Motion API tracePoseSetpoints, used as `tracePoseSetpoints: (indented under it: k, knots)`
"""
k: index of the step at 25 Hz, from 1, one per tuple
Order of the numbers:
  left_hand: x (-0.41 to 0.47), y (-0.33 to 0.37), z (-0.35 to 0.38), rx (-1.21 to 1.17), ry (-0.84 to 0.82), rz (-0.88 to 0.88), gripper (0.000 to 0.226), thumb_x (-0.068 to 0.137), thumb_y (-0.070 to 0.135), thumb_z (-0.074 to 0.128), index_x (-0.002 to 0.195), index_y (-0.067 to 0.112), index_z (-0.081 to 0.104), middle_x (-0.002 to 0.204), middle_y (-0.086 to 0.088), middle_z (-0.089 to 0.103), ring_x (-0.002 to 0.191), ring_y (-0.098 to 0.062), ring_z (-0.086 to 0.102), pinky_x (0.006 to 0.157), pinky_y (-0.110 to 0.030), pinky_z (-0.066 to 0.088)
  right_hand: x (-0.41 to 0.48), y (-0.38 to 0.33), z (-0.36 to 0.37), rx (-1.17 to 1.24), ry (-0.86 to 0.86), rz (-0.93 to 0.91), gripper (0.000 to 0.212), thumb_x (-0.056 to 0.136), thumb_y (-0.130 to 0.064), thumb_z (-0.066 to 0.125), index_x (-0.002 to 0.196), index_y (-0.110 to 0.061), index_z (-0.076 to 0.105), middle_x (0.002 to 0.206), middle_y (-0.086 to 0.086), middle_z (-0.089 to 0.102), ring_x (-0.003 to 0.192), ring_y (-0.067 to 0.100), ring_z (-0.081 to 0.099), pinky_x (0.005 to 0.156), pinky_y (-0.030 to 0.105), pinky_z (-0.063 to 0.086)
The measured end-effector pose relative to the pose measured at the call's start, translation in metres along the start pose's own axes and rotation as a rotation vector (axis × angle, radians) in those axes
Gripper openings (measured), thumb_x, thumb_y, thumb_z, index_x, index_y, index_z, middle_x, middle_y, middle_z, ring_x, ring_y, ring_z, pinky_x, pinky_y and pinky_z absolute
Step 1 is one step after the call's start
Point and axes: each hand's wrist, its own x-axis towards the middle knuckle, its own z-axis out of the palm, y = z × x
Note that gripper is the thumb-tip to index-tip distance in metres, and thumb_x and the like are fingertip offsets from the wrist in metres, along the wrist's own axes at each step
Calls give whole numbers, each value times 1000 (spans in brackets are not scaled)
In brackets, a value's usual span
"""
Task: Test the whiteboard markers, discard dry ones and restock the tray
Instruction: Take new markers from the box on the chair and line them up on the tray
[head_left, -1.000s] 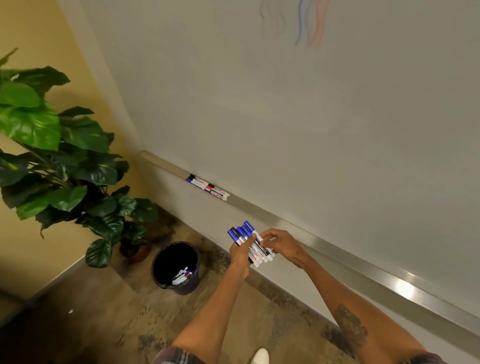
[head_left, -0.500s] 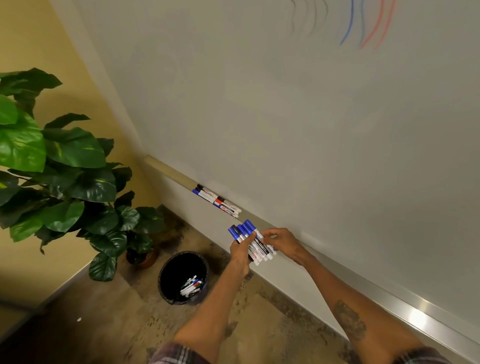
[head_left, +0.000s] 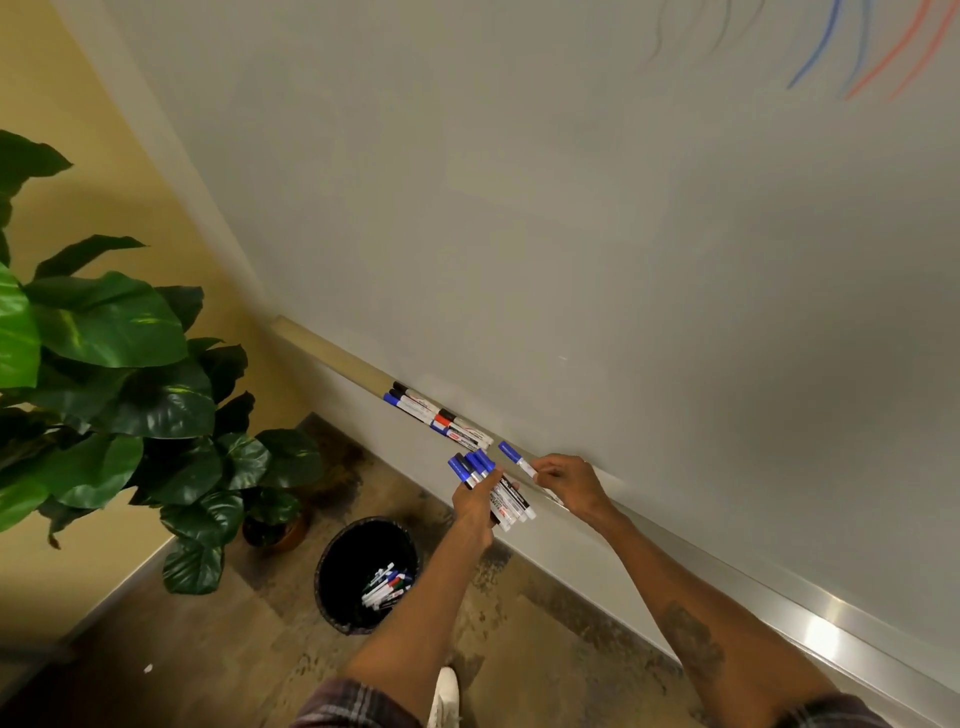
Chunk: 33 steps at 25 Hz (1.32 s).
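Blue-capped markers (head_left: 488, 488) fill the left hand's (head_left: 474, 506) grip; the right hand (head_left: 566, 486) pinches one marker (head_left: 517, 458) over the tray (head_left: 727, 574).

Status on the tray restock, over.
Left grip holds bundle of blue-capped white markers. Right grip pinches single blue-capped marker at silver metal tray. Other markers lie in tray, further left.

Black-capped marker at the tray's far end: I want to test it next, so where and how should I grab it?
Probably pinch the black-capped marker near its free capped end, coming from above. It lies flat along the tray, with the whiteboard behind and a blue-capped marker close in front, so sideways access looks blocked.
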Motion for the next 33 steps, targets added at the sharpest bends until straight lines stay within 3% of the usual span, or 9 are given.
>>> tracePoseSetpoints:
  k: [3, 9, 13, 17, 19, 26, 31, 33]
  knots:
    - [23, 24, -18, 16, 13, -27, 28, 85, 14, 76, 109, 8, 63, 104, -19, 73, 89, -33, 73, 86, -52, 58, 24, 10, 11, -165, 76, 60, 21, 89, -8, 69, 109, -10, 75, 107, 7, 74, 97, 21, 69, 94, 35, 54]
    - [58, 46, -47, 109, 38, -103, 35, 84, 16, 76, 112, 4, 60, 91, -12, 71, 76, -26, 70, 61, -36, 57, 52, 18, 49, -364, 138, 135, 20, 90, -6, 67, 108, -6, 75, 108, 14, 72, 99, 28, 67, 92, 33, 51]
    - [76, 51, -54, 152, 20, -138, 36, 85, 17, 76, 115, 4, 61, 96, -14, 71, 79, -27, 71, 63, -37, 58, 70, 22, 64, -421, 168, 158, 23, 90, -6, 67, 111, -11, 74, 109, 9, 70, 100, 25, 65, 90, 31, 50]
    - [93, 55, -60, 171, 26, -158, 36, 84, 19, 77, 112, 3, 62, 94, -14, 72, 80, -29, 71, 80, -45, 60, 82, 25, 70, -513, 159, 154, 19, 92, -11, 66, 109, -13, 74, 105, 7, 71, 95, 21, 67, 87, 31, 54]
    - [99, 55, -63, 184, 29, -163, 36, 84, 20, 77, 113, 4, 62, 94, -13, 72, 80, -28, 71, 80, -44, 60, 84, 30, 72, -556, 145, 159, 19, 92, -13, 66, 109, -14, 73, 104, 6, 72, 95, 20, 67, 87, 30, 54]
    - [107, 53, -56, 201, 45, -189, 45, 82, 23, 79, 118, 7, 59, 102, -14, 72, 85, -29, 72, 73, -41, 61, 90, 34, 84, -506, 164, 186, 27, 89, -10, 70, 116, -13, 72, 114, 6, 69, 103, 20, 65, 92, 27, 50]
    - [107, 48, -48, 253, 51, -216, 36, 84, 26, 77, 109, 8, 59, 88, -8, 68, 73, -23, 68, 56, -31, 53, 93, 40, 82, -484, 186, 109, 21, 94, -18, 66, 113, -12, 72, 109, 6, 70, 101, 20, 65, 90, 31, 52]
    - [107, 45, -42, 231, 37, -197, 36, 84, 23, 77, 112, 6, 62, 94, -10, 71, 78, -26, 70, 63, -36, 58, 89, 30, 78, -301, 152, 44, 17, 96, -21, 63, 106, -13, 73, 101, 2, 72, 94, 16, 66, 86, 34, 56]
